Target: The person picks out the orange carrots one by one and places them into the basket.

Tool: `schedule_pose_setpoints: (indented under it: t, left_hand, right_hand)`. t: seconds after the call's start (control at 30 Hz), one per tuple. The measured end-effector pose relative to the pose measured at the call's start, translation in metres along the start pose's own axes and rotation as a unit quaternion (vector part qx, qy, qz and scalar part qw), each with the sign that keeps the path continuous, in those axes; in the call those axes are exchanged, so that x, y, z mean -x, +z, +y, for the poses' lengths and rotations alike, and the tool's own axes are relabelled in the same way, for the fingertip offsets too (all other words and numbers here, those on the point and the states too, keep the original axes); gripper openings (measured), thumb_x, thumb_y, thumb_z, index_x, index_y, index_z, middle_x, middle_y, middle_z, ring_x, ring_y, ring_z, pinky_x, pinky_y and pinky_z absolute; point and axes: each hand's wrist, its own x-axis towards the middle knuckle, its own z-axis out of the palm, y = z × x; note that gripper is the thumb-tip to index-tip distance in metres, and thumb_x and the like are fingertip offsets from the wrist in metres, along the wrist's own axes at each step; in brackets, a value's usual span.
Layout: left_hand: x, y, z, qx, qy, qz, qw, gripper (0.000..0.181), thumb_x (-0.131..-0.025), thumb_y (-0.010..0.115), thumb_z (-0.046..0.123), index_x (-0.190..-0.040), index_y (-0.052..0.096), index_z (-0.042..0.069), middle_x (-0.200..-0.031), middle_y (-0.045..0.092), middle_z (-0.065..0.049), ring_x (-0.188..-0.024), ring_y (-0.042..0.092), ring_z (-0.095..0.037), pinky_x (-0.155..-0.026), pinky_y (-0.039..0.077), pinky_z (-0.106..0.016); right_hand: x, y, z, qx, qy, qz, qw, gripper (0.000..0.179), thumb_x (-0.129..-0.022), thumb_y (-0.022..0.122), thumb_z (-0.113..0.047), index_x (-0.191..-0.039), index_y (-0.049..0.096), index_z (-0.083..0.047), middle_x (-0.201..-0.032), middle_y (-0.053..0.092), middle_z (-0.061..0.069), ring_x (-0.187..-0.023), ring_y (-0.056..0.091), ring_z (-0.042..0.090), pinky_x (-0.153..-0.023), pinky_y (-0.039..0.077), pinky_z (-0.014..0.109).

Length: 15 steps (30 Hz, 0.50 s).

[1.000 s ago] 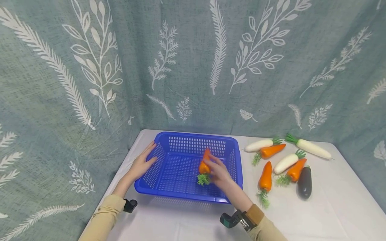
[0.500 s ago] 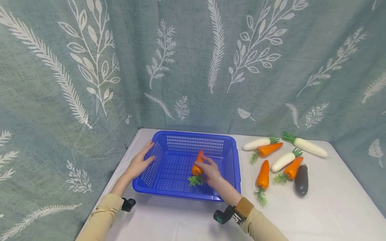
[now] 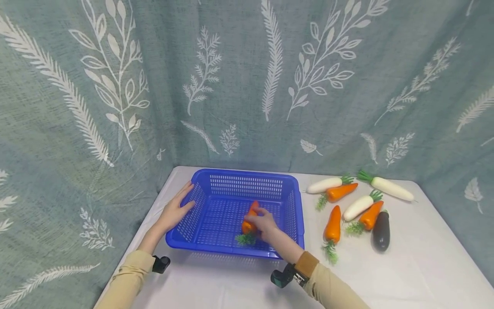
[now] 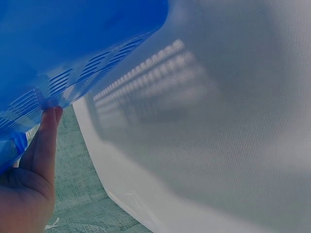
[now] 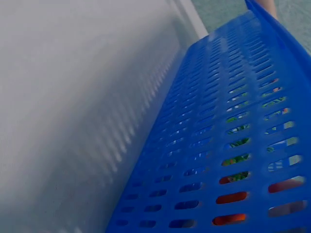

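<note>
My right hand [image 3: 266, 225] reaches over the near rim of a blue plastic basket [image 3: 247, 172]. Its thumb and fingers hold an orange carrot [image 3: 248, 226] low over the basket floor, the green leafy top [image 3: 245, 239] toward me. In the right wrist view the basket wall [image 5: 194, 126] hides that hand, and bits of orange and green show through the slots. My left hand [image 3: 173, 212] lies along the basket's left side, fingers straight and thumb spread at the rim. The left wrist view has those fingers [image 4: 46, 141] against the slotted outer wall.
To the right on the white table [image 3: 420, 266] lie several vegetables: white radishes [image 3: 358, 208] with green tops, more carrots [image 3: 332, 225] and a dark eggplant [image 3: 381, 231]. A green leaf-patterned curtain [image 3: 247, 86] hangs behind the table and along its left side.
My right hand has moved left and lower in the basket with the carrot, toward the near side. The left hand has stayed at the basket's left rim. The view has shifted slightly.
</note>
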Motion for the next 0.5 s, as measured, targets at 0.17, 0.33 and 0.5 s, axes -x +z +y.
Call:
schedule_pose_setpoints:
  t: [0.17, 0.33, 0.5]
  left_hand:
    - [0.0012, -0.0005, 0.0006, -0.006, 0.005, 0.002, 1.0, 0.055, -0.098, 0.051, 0.007, -0.148, 0.032, -0.008, -0.157, 0.02, -0.024, -0.143, 0.019, -0.044, -0.114, 0.018, -0.059]
    - [0.0021, 0.0, 0.0011, -0.004, 0.005, 0.002, 1.0, 0.055, -0.098, 0.05, 0.006, -0.148, 0.031, -0.008, -0.157, 0.02, -0.024, -0.143, 0.019, -0.045, -0.114, 0.019, -0.06]
    - [0.0014, 0.0005, 0.0018, -0.001, 0.006, 0.004, 1.0, 0.055, -0.098, 0.051, 0.006, -0.147, 0.032, -0.008, -0.157, 0.021, -0.025, -0.143, 0.019, -0.045, -0.114, 0.018, -0.06]
  right_hand:
    - [0.003, 0.0022, -0.0009, 0.025, 0.007, -0.011, 0.9996, 0.054, -0.082, 0.067, 0.008, -0.133, 0.049, 0.006, -0.124, 0.051, 0.031, -0.109, 0.059, 0.04, -0.083, 0.057, 0.041]
    - [0.003, 0.0022, 0.0012, 0.08, 0.009, -0.03, 0.9963, 0.055, -0.08, 0.065, 0.013, -0.132, 0.052, 0.005, -0.122, 0.054, 0.03, -0.107, 0.06, 0.04, -0.082, 0.057, 0.04]
    - [0.0046, 0.0017, 0.0018, 0.118, 0.008, -0.058, 0.9913, 0.053, -0.079, 0.066, 0.013, -0.129, 0.056, 0.002, -0.114, 0.059, 0.023, -0.098, 0.061, 0.033, -0.075, 0.057, 0.036]
